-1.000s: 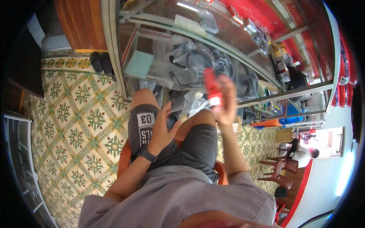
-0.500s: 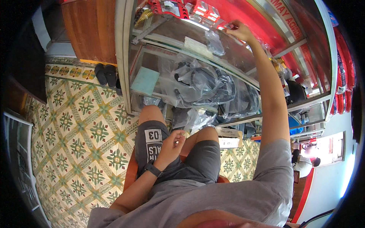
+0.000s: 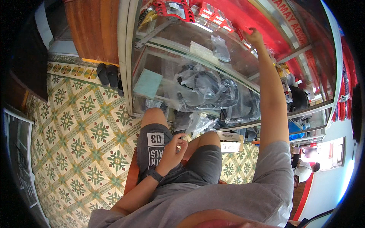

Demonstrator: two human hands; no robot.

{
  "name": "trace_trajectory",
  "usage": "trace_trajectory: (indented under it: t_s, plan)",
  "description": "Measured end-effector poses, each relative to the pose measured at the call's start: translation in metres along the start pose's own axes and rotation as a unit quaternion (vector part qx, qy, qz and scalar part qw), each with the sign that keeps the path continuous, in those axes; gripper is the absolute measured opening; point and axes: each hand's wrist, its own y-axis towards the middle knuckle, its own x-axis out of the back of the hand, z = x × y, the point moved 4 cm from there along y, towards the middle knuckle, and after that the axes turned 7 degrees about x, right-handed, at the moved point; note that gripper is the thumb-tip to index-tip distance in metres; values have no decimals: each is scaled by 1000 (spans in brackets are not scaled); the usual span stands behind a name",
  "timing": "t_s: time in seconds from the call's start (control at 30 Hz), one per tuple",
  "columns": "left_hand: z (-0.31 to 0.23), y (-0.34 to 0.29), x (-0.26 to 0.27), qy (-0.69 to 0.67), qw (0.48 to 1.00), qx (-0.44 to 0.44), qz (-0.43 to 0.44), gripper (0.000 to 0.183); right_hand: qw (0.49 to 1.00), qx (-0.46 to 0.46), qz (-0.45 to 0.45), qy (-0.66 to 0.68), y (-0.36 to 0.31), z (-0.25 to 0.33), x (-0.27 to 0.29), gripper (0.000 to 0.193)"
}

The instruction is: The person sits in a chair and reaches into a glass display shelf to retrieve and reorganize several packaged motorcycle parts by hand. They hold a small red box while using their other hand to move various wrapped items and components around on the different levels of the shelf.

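Observation:
My right hand [image 3: 253, 37] reaches up to the top shelf of a glass display case [image 3: 243, 72]. Its thumb and fingers are closed at the end of what looks like a small red box [image 3: 240, 34], partly hidden by the hand. Left of it lies a row of red and white boxes [image 3: 215, 16]. Near them on the glass is a clear plastic packet [image 3: 221, 48]. Over my lap, my left hand [image 3: 172, 154] rests with curled fingers; whatever they may hold is too small to make out.
Large plastic-wrapped dark parts [image 3: 207, 85] and a pale green sheet [image 3: 148, 83] lie on the lower shelf. A cardboard box [image 3: 230, 141] stands beside my knee. Dark sandals [image 3: 107, 74] lie on the tiled floor [image 3: 80, 144]. Another person [image 3: 303, 169] is at the far right.
My right hand has shifted a little to the right, away from the row of red and white boxes. My left hand stays over my lap. The view has tilted slightly.

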Motion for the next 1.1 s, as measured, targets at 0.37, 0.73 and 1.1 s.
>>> trace_trajectory:
  t_s: [0.37, 0.73, 1.1]
  plan:
    - [9, 4, -11, 16, 999, -13, 33, 32, 990, -88, -45, -105, -29, -21, 13, 92]
    - [7, 6, -1, 10, 1000, -25, -2, 36, 714, 58, -17, 697, -271, 144, 69, 66]
    - [-4, 5, -2, -294, 955, 1, 44, 50, 945, 119, 161, 257, -416, 227, -17, 53]
